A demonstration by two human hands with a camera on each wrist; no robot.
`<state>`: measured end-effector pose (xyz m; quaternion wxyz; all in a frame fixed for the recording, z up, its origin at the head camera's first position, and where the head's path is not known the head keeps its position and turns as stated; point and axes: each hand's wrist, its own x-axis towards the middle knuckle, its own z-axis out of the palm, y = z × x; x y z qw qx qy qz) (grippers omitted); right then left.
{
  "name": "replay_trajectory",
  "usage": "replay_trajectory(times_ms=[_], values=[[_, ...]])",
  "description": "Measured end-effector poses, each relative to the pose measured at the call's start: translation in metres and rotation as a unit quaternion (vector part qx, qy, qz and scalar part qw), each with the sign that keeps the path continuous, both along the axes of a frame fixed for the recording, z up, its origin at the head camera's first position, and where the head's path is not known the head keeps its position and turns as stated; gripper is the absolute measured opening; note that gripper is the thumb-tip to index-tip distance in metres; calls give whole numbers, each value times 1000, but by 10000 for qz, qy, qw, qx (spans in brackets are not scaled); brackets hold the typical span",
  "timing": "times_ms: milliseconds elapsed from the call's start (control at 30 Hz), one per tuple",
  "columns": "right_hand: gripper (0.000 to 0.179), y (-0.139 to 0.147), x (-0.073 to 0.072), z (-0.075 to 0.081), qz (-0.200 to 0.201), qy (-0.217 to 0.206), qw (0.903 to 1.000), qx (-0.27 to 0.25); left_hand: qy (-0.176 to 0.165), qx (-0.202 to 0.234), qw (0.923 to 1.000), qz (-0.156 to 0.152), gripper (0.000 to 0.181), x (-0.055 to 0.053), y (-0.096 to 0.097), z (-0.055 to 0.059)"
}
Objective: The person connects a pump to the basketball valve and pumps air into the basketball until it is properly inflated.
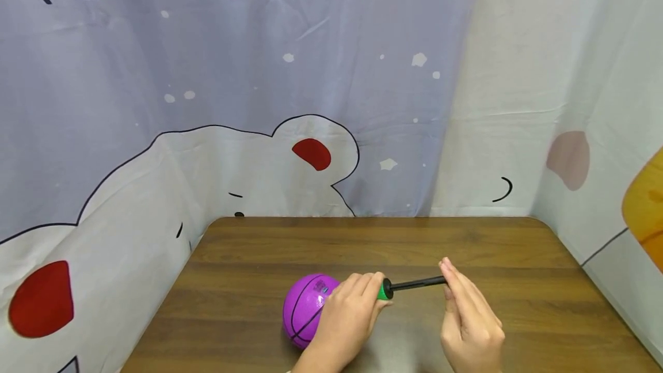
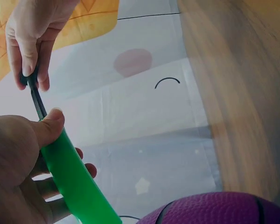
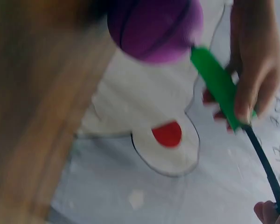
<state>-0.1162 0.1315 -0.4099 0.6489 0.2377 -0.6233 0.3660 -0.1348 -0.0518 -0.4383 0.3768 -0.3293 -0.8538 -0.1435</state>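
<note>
A purple mini basketball (image 1: 305,311) with black lines sits on the wooden table, left of centre. My left hand (image 1: 346,316) grips the green barrel (image 2: 79,179) of a hand pump, thumb on one side and fingers on the other. The barrel's far end meets the ball's surface in the right wrist view. Out of the other end comes a long stretch of black rod (image 1: 420,284). At its tip my right hand (image 1: 471,322) holds the black handle (image 2: 24,80) between thumb and fingers; part of the handle is hidden by them.
The brown wooden table (image 1: 248,258) has rounded far corners. Behind it and along both sides hangs a printed cloth (image 1: 383,96) with white bear shapes and red patches. An orange printed figure (image 1: 644,206) shows on the right side.
</note>
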Motion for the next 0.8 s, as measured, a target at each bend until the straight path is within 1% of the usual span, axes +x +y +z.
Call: replay_trajectory(times_ms=[133, 300, 467, 600, 700, 800], values=[[26, -11, -2, -12, 123, -90, 9997, 187, 138, 21, 9999, 84, 36, 1, 4, 0], [26, -24, -7, -28, 306, -43, 9981, 526, 164, 92, 9998, -30, 36, 3, 8, -2], [26, -29, -12, -36, 503, -70, 9965, 661, 163, 5, 9999, -6, 41, 3, 5, -3], [27, -24, -12, -33, 516, -97, 9954, 804, 173, -38, 9998, -73, 41, 2, 1, -3], [27, -18, -10, -23, 476, -43, 9954, 826, 207, -1, 9997, -143, 39, 0, 1, -2], [26, -10, -7, -10, 359, 90, 9972, 649, 123, 2, 9999, -83, 39, 0, -1, -1]])
